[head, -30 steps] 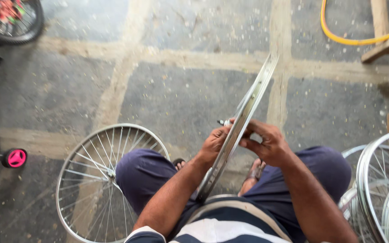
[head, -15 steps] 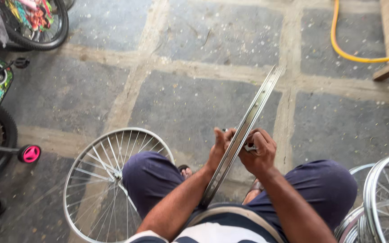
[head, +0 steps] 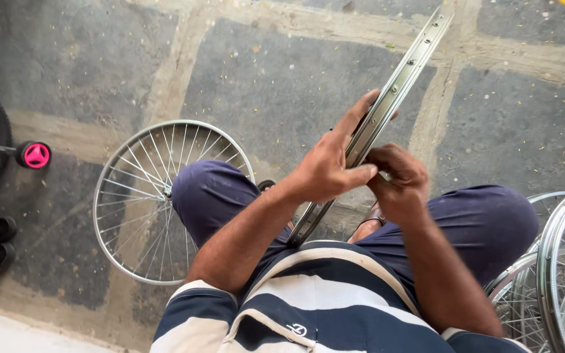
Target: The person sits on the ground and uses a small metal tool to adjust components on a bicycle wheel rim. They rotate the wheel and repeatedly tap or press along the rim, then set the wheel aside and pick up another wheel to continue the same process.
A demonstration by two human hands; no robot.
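— In the head view, above the lap, where was the rim?
— The bare rim (head: 387, 111) stood on edge between the knees. The left hand (head: 325, 170) had its grip clamped on it; the right hand (head: 397, 180) was closed at its inner side, on what I cannot tell.
— How far was the work?
— I saw no spokes in it. One spoked wheel (head: 145, 196) lay on the floor, others (head: 560, 274) at the right.

No packages, labels, signs or screens show anywhere in this view.
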